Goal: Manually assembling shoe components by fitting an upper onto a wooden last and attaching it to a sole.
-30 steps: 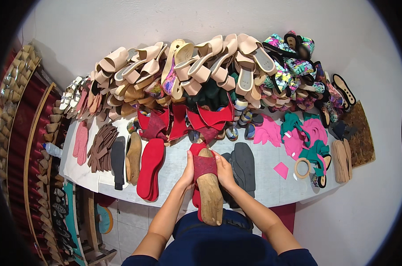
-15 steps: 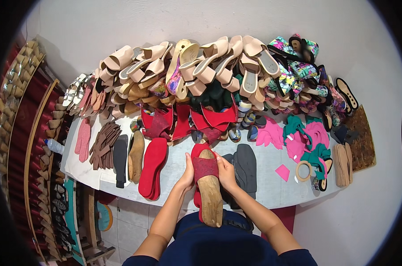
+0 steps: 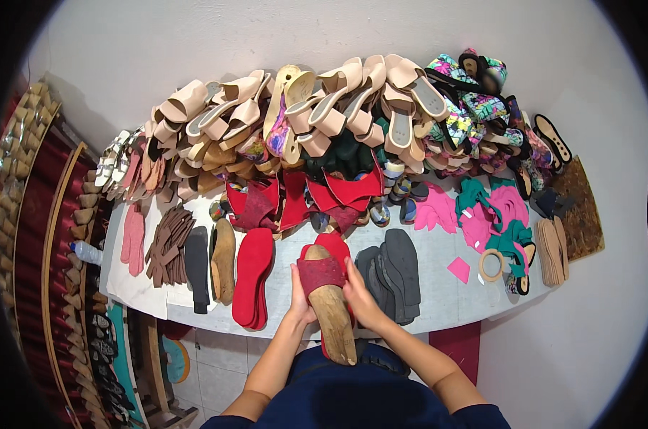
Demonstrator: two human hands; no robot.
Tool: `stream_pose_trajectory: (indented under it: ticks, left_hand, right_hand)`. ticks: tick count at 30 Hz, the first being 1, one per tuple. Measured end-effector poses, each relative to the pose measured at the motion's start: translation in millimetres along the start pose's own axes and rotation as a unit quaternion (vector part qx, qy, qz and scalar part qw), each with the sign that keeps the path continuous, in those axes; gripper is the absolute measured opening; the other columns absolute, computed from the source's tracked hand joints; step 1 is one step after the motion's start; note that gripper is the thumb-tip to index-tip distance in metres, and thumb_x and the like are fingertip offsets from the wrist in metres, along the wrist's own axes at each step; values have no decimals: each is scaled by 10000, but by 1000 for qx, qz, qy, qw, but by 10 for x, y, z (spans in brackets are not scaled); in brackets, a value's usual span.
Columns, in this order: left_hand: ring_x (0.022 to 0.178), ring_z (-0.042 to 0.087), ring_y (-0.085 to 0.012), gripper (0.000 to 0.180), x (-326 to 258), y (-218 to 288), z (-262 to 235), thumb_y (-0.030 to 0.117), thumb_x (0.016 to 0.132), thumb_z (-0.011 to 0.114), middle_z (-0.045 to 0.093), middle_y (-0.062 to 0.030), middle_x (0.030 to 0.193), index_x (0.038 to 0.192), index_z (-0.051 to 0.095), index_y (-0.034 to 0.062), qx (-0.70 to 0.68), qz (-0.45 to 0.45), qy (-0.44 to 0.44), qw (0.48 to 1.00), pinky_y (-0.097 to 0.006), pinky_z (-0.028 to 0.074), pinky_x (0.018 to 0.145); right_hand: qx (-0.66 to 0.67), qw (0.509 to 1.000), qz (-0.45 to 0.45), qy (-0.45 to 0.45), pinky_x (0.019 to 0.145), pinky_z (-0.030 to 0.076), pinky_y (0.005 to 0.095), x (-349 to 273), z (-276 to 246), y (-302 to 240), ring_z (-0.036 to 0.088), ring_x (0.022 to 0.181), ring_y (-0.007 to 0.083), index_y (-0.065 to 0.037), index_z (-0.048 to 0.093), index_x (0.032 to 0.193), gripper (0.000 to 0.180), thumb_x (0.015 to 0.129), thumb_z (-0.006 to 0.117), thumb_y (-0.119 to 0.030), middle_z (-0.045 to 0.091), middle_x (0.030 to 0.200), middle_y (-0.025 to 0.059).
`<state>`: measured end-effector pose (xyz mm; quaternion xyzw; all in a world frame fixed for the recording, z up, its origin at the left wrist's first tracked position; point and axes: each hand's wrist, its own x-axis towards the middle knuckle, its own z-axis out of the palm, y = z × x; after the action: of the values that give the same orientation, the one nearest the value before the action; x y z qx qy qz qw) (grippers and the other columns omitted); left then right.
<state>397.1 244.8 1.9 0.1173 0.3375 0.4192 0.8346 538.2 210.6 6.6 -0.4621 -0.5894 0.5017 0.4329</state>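
In front of my body, between both hands, is a wooden shoe last point(image 3: 334, 318) with a dark red textured strap point(image 3: 320, 276) wrapped across its front part. Red material shows along the edge of the last. My left hand point(image 3: 302, 300) grips the strap's left side, and my right hand point(image 3: 358, 299) closes on its right side; some fingers are hidden underneath. A red sole point(image 3: 338, 245) lies just beyond the held last. More red soles point(image 3: 252, 279) lie left of my hands, and dark grey soles point(image 3: 401, 272) lie to the right.
Beige heeled sandals point(image 3: 324, 100) are heaped along the wall, with red strap pieces point(image 3: 352, 189) before them. Another wooden last point(image 3: 223, 261) and brown strips point(image 3: 169, 247) lie left. Pink and green cutouts point(image 3: 492, 222), a tape roll point(image 3: 491, 265) and tan soles point(image 3: 551, 250) lie right.
The last with its strap has shifted slightly left between my hands, showing more of the red sole beyond it. My right hand has moved lower along the last's side.
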Motion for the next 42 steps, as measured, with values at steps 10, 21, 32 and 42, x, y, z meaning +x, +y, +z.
stream_pose_trajectory:
  ticks: [10,21,32,42]
  left_hand:
    - [816,543,-350,810,-39,303,-571,742,716,224,543,-204,924,1089,453,61,-108,67,99,987,-460,447,742]
    - [860,523,-327,814,93,1389,-547,712,742,224,535,-188,959,1098,451,16,-119,156,23,980,-449,432,781]
    - [869,526,-361,995,-192,1885,-571,793,653,237,532,-237,957,1079,429,-85,-94,69,-185,976,-430,417,822]
    - [969,518,-355,968,-220,1697,-625,785,677,171,512,-244,1047,1159,394,-25,-34,27,-203,978,-438,391,879]
  right_hand:
    - [32,994,45,-91,1031,123,342,-169,606,-159,94,1293,254,-31,105,1343,810,737,630,-142,117,1389,167]
    - [292,936,180,-74,938,303,278,-117,572,-641,375,1144,165,-68,123,1352,780,710,548,58,346,1262,126]
    - [301,926,191,123,886,364,289,116,1129,-256,432,1086,193,-56,109,1346,799,680,529,84,368,1243,140]
    - [-123,961,137,206,1024,130,392,275,1695,654,120,1259,398,-58,125,1339,796,677,568,-75,129,1334,300]
